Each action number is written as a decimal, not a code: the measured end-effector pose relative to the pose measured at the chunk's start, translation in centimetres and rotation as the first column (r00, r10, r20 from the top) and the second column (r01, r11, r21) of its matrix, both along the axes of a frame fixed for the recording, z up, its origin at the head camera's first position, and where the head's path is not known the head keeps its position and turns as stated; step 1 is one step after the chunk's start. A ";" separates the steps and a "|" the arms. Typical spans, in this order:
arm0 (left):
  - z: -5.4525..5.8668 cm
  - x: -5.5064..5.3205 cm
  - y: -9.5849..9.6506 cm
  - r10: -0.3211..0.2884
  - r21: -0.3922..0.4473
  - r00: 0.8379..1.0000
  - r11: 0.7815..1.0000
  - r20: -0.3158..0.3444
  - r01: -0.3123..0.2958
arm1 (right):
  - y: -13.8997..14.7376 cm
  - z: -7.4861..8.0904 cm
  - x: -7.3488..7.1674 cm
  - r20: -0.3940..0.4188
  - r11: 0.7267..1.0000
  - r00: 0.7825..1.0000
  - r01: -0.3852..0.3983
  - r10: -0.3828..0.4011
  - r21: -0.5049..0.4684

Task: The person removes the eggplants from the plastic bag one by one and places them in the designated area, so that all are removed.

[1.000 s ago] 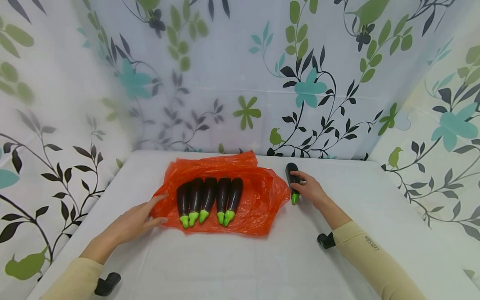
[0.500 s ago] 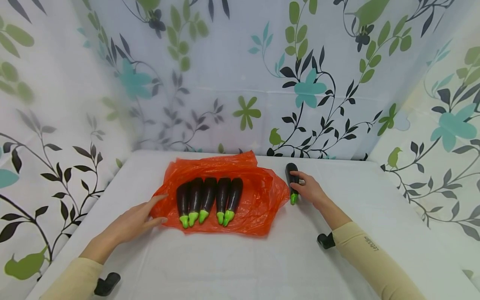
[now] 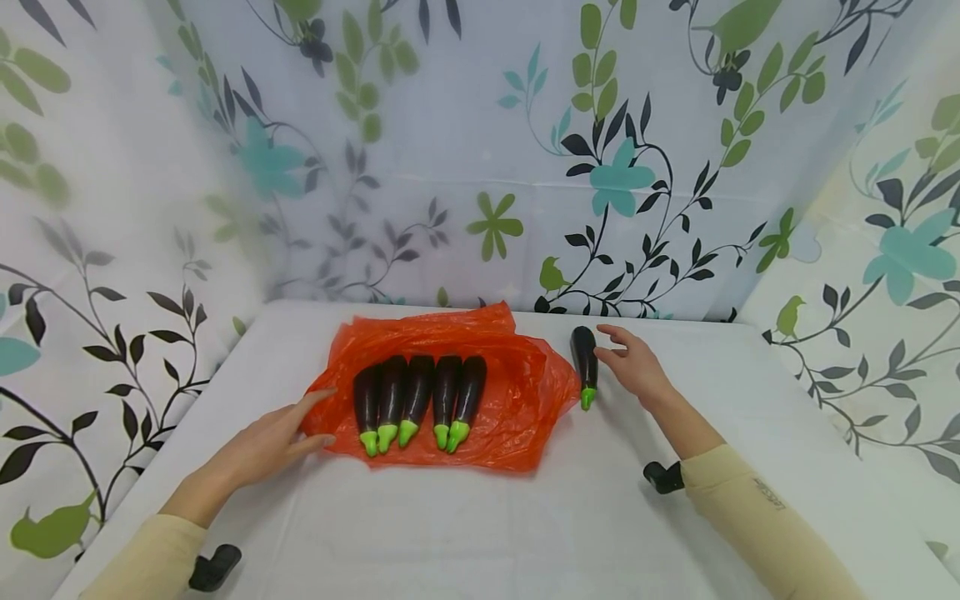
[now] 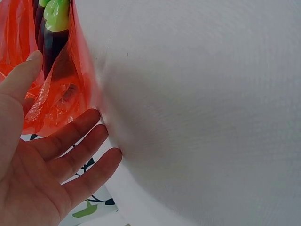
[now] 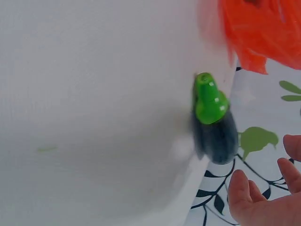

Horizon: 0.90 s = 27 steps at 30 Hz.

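Lone eggplant [image 3: 584, 360]: on white table [image 3: 480, 533], just right of red plastic bag [image 3: 517, 421], long axis running near to far, green stem [image 3: 588, 397] nearest.
Right hand [image 3: 637, 367]: nearer, just right of it, relaxed, holding nothing.
Left hand [image 3: 272, 442]: farther, loose fingers at the bag's left edge.

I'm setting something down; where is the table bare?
The white table is bare in front of the red bag, between both sleeves, and between the right hand and patterned backdrop. Crowded: the bag, bearing five eggplants, with the left hand at its edge; the lone eggplant beside it.
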<state>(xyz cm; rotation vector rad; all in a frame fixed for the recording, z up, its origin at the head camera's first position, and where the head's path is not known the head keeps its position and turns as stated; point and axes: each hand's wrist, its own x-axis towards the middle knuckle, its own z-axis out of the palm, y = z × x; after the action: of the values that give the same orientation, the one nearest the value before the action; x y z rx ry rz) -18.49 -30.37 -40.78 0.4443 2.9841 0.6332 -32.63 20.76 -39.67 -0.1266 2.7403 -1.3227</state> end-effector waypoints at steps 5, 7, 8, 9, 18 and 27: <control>0.0 0.1 0.0 0.004 0.005 1.000 1.000 0.004 -0.004 | -0.6 1.2 1.0 -0.019 1.000 1.000 0.002 -0.003 -0.024; 0.0 0.1 0.1 0.006 0.008 1.000 1.000 0.004 -0.007 | -1.0 1.7 1.5 -0.035 0.999 0.999 -0.006 0.004 -0.033; 0.0 0.1 0.1 0.008 0.009 1.000 1.000 0.004 -0.008 | -1.2 1.9 1.8 -0.044 0.999 0.999 -0.011 0.010 -0.039; 0.0 0.1 0.1 0.009 0.011 1.000 1.000 0.003 -0.009 | -1.5 2.1 2.1 -0.052 0.999 0.999 -0.019 0.016 -0.044; 0.0 0.1 0.0 0.007 0.016 1.000 1.000 -0.008 -0.007 | -3.9 3.5 4.9 -0.095 0.991 0.991 -0.105 0.097 -0.086; -0.1 0.0 0.0 -0.006 0.015 1.000 1.000 -0.010 0.006 | -5.9 4.4 8.0 -0.089 0.975 0.981 -0.183 0.172 -0.128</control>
<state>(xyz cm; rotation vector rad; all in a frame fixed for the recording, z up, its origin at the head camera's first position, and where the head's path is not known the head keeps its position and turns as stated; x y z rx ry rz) -18.48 -30.34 -40.83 0.4580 2.9881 0.6560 -24.68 14.84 -35.24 -0.4316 2.6243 -1.4805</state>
